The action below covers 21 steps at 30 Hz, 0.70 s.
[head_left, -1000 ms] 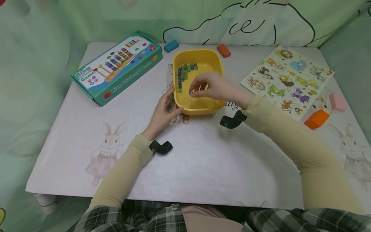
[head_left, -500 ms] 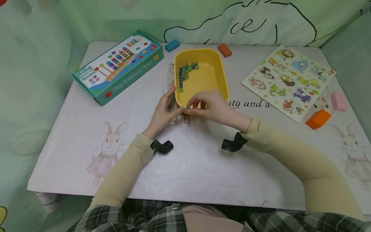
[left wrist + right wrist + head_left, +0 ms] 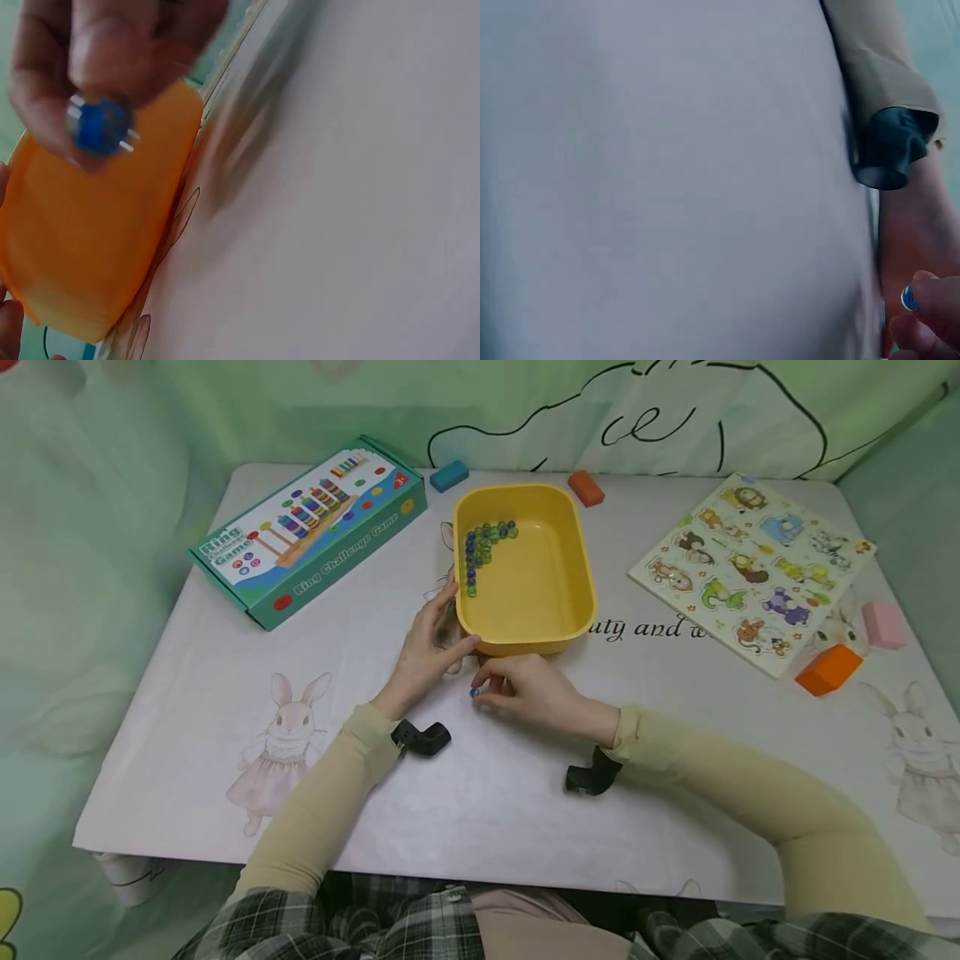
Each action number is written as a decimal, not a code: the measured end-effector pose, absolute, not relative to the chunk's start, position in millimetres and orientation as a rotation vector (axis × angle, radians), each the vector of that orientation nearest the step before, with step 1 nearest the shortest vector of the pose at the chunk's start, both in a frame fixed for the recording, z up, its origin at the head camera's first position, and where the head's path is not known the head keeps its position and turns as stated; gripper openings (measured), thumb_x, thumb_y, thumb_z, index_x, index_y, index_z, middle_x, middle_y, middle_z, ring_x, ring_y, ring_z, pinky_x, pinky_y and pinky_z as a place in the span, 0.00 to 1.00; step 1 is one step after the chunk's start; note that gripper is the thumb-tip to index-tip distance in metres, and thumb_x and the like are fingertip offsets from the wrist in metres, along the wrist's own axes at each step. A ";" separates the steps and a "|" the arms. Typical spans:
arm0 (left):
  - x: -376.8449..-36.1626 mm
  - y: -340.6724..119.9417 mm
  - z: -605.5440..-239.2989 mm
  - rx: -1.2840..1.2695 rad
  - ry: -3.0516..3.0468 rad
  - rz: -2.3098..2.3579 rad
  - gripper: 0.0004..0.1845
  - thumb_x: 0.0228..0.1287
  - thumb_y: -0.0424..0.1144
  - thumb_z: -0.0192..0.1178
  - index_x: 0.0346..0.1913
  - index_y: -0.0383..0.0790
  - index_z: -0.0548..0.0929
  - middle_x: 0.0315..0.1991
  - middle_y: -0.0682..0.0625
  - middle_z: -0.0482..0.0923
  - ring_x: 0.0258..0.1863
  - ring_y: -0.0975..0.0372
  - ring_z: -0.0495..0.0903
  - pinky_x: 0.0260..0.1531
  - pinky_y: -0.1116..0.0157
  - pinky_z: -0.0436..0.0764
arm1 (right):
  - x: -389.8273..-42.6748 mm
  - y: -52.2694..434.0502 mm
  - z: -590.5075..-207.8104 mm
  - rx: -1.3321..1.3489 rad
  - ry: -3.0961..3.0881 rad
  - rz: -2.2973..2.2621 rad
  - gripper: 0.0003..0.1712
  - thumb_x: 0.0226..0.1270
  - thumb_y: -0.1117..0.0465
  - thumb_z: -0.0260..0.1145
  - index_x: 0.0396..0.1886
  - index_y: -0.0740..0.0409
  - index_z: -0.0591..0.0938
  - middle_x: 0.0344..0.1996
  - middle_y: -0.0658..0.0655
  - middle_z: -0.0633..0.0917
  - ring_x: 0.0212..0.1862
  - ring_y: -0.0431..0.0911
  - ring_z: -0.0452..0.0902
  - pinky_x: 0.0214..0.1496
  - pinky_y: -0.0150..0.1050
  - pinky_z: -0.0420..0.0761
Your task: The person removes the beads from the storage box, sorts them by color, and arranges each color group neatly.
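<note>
A yellow plastic basin (image 3: 537, 602) stands at the middle of the table, with several blue and green glass marbles (image 3: 480, 550) clustered along its left side. At the basin's near left corner, my left hand (image 3: 422, 660) rests with extended fingers along the side and the thumb at the front rim. My right hand (image 3: 528, 692) is in front of the basin, over the table. Between thumb and fingertips it pinches a blue marble (image 3: 474, 692). In the left wrist view the blue marble (image 3: 101, 127) appears large and blurred; the right wrist view shows the marble (image 3: 909, 298) at the fingertips.
A green ring game box (image 3: 307, 535) lies at the back left. Near the back edge are a blue block (image 3: 449, 476) and a red-orange block (image 3: 586, 488). To the right lie an animal puzzle board (image 3: 750, 577), an orange block (image 3: 828, 670) and a pink block (image 3: 884, 625).
My right hand has come out of the basin over its front rim toward me, carrying the blue marble. My left hand has stayed at the basin's corner.
</note>
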<state>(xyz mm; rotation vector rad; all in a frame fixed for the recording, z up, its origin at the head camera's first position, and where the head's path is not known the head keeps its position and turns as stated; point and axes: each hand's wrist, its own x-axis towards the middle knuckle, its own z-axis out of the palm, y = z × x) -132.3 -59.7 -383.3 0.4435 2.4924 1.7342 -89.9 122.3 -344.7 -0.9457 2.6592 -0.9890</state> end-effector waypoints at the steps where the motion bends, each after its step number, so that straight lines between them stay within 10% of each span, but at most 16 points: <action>1: -130.6 -59.4 -379.0 0.446 2.489 1.737 0.40 0.59 0.42 0.62 0.71 0.51 0.53 0.73 0.60 0.46 0.72 0.62 0.47 0.71 0.58 0.48 | -90.0 121.3 -347.4 -0.916 2.645 -0.999 0.08 0.54 0.61 0.71 0.33 0.57 0.82 0.22 0.48 0.81 0.26 0.37 0.72 0.29 0.30 0.74; 21: -116.4 -57.5 -350.4 0.448 2.468 1.745 0.38 0.60 0.34 0.60 0.71 0.38 0.54 0.74 0.49 0.46 0.72 0.56 0.48 0.71 0.58 0.47 | -95.2 112.4 -357.0 -0.785 2.659 -0.858 0.09 0.58 0.59 0.67 0.35 0.58 0.78 0.21 0.49 0.77 0.24 0.39 0.69 0.26 0.29 0.68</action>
